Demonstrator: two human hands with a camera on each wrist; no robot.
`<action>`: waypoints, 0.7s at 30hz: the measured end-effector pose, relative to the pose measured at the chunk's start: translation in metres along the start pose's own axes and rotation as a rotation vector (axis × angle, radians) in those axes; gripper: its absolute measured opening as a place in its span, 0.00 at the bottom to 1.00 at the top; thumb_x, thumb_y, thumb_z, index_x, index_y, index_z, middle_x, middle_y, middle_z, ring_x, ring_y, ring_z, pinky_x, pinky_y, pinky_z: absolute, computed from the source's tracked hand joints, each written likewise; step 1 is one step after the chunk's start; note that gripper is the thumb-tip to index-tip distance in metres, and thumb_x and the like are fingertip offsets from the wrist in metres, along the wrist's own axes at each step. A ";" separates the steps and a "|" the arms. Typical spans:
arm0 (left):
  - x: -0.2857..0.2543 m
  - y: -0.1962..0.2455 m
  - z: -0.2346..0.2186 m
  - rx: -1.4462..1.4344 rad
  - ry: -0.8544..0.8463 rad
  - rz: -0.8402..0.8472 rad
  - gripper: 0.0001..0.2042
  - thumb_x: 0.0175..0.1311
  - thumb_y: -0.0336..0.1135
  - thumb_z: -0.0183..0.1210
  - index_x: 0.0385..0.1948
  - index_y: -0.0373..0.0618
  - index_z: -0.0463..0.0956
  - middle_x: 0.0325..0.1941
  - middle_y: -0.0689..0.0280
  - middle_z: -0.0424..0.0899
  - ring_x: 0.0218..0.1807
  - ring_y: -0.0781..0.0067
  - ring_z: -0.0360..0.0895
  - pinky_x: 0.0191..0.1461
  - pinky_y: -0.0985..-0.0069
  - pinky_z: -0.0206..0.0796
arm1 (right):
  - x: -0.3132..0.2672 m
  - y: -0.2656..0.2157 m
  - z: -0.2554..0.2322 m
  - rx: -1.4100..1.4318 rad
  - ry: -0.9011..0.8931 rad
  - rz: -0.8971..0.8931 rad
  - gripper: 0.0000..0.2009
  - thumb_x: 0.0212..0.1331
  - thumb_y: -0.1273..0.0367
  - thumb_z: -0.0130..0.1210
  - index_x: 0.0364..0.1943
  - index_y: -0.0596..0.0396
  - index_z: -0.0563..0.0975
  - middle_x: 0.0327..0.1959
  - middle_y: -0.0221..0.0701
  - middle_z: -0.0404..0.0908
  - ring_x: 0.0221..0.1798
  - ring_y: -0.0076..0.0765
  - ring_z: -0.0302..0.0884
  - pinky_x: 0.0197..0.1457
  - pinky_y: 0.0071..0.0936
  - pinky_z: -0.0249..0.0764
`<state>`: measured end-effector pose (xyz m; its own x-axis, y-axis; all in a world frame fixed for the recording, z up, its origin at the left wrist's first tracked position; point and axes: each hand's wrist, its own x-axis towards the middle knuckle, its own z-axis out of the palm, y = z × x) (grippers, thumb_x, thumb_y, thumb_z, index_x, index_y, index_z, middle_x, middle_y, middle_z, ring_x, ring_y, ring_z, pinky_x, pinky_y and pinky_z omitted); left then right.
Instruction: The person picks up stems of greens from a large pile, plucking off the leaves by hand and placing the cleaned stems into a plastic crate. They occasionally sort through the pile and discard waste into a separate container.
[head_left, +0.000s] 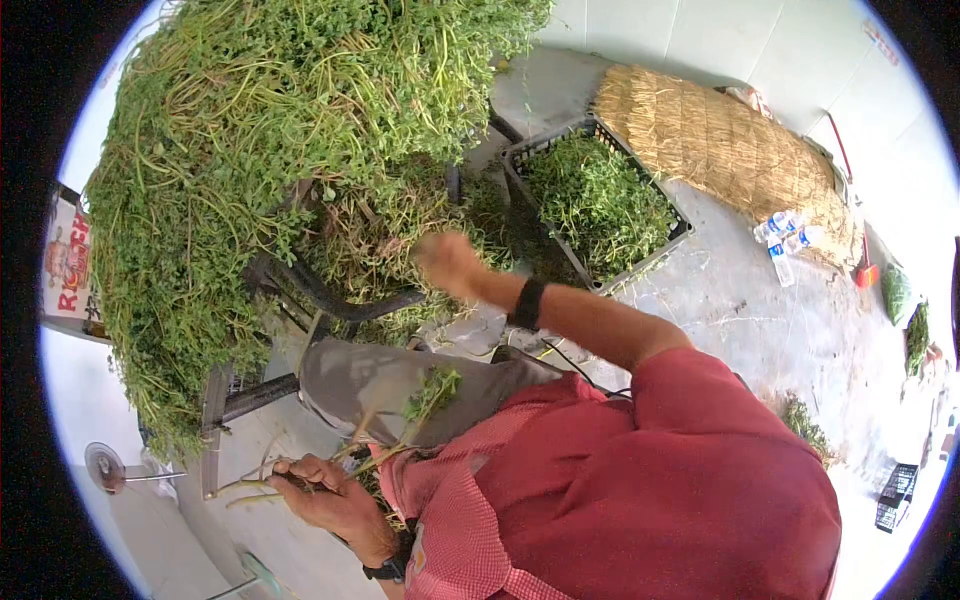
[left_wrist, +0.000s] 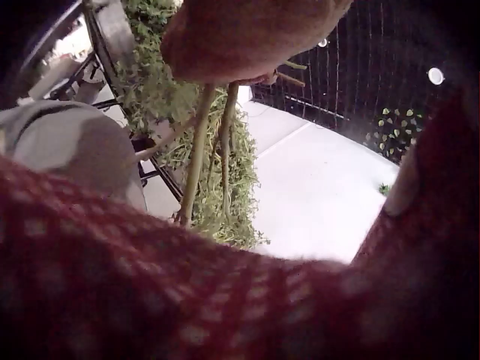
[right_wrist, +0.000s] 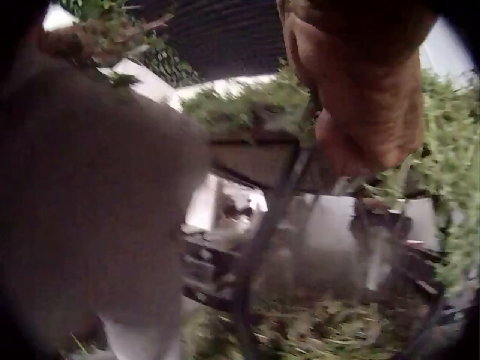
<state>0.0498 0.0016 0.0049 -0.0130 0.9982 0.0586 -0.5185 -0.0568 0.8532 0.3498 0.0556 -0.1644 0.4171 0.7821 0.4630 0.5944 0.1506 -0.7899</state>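
Note:
My left hand (head_left: 335,505) grips several cut plant stems (head_left: 385,455) low at the person's left side. Leaves (head_left: 432,393) at the stems' upper end overlap the trouser leg. In the left wrist view, bare stems (left_wrist: 199,154) hang below the curled left hand (left_wrist: 251,41). My right hand (head_left: 450,263) is blurred, with its arm stretched over the loose greens (head_left: 375,225) below the big heap. Its fingers look curled in the right wrist view, and I cannot tell whether this hand (right_wrist: 360,112) holds anything.
A tall heap of leafy greens (head_left: 300,100) fills the upper left. Black curved tubing (head_left: 350,303) crosses before the knees. A black crate (head_left: 688,229) of cut greens stands on the floor, near a straw roll (head_left: 720,140) and plastic bottles (head_left: 780,262). Cables (head_left: 580,370) lie near the person.

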 end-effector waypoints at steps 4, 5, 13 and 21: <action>0.000 -0.008 0.006 -0.011 0.142 -0.088 0.13 0.66 0.49 0.46 0.32 0.51 0.68 0.16 0.76 0.61 0.15 0.88 0.51 0.16 0.89 0.40 | 0.011 0.110 -0.094 -0.715 0.022 0.581 0.11 0.54 0.63 0.48 0.30 0.52 0.80 0.28 0.37 0.80 0.31 0.38 0.80 0.33 0.34 0.76; 0.001 -0.011 0.005 -0.012 0.116 -0.110 0.12 0.67 0.48 0.46 0.32 0.51 0.68 0.16 0.76 0.62 0.15 0.88 0.51 0.16 0.89 0.41 | 0.006 0.180 -0.115 -0.669 0.045 0.725 0.13 0.52 0.60 0.49 0.31 0.52 0.80 0.29 0.36 0.81 0.33 0.39 0.80 0.34 0.33 0.76; 0.011 -0.022 -0.009 -0.063 0.016 -0.172 0.11 0.67 0.45 0.45 0.31 0.49 0.69 0.17 0.74 0.66 0.14 0.86 0.55 0.14 0.88 0.49 | -0.001 0.192 -0.286 -0.527 -0.144 0.545 0.45 0.50 0.61 0.62 0.67 0.53 0.44 0.67 0.40 0.51 0.64 0.37 0.59 0.62 0.34 0.63; 0.002 -0.012 0.008 -0.083 0.114 -0.118 0.12 0.69 0.44 0.42 0.35 0.48 0.69 0.25 0.70 0.73 0.22 0.83 0.61 0.16 0.86 0.50 | 0.042 0.088 -0.205 0.550 -0.267 0.631 0.24 0.54 0.61 0.56 0.53 0.61 0.70 0.43 0.36 0.79 0.39 0.32 0.78 0.39 0.28 0.76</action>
<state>0.0623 0.0042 -0.0011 -0.0422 0.9939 -0.1023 -0.5911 0.0577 0.8045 0.5605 -0.0222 -0.1326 0.3406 0.9226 -0.1811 -0.1372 -0.1417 -0.9804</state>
